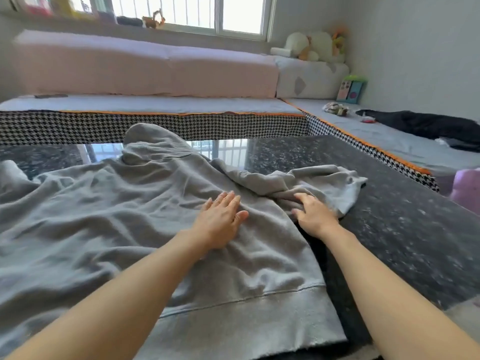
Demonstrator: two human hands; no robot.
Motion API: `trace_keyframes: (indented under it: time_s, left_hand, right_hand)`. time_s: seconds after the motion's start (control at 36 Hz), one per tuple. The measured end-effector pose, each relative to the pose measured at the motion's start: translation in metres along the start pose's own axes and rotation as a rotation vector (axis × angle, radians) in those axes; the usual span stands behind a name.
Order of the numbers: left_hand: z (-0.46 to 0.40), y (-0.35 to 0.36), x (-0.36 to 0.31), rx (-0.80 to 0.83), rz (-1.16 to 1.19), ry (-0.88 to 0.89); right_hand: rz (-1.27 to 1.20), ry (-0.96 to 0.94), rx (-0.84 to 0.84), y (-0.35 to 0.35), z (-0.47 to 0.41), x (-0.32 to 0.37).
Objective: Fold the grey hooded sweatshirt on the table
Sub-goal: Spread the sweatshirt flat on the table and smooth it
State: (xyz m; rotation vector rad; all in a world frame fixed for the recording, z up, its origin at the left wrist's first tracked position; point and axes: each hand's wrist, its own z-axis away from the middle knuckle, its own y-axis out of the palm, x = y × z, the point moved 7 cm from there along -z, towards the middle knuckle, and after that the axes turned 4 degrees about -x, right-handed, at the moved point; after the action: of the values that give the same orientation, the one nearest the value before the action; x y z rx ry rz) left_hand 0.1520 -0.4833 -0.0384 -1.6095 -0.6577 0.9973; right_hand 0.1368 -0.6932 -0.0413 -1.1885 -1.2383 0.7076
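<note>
One grey hooded sweatshirt (135, 203) lies spread across the dark speckled tabletop (389, 216), hood (148, 141) pointing away. The left hand (220, 219) presses flat on the body, fingers straight, likely pinning the cloth. The right hand (315, 216) curls its fingers into the bunched right sleeve (327, 180), probably to pull it across. Two hands, one garment.

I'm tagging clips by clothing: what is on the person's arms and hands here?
Nothing that shows. The left hand and right hand are bare, without gloves, and both forearms are uncovered up to the frame edge. No sleeve, watch or bracelet is visible; rings cannot be told.
</note>
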Motion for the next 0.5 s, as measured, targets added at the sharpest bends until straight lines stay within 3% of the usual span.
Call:
trace_keyframes:
  time_s: [0.08,0.33,0.5]
  left_hand:
    - [-0.011,0.016,-0.004,-0.038,-0.02,-0.013]
    - [-0.017,0.034,0.003,0.003,-0.109,-0.02]
    - [-0.02,0.039,0.004,0.076,-0.129,-0.028]
  right_hand:
    - [0.14,-0.033,0.151,0.026,-0.012,-0.011]
    - [0.218,0.156,0.171,0.005,-0.046,-0.07]
    - [0.253,0.256,0.141,-0.01,-0.05,-0.06]
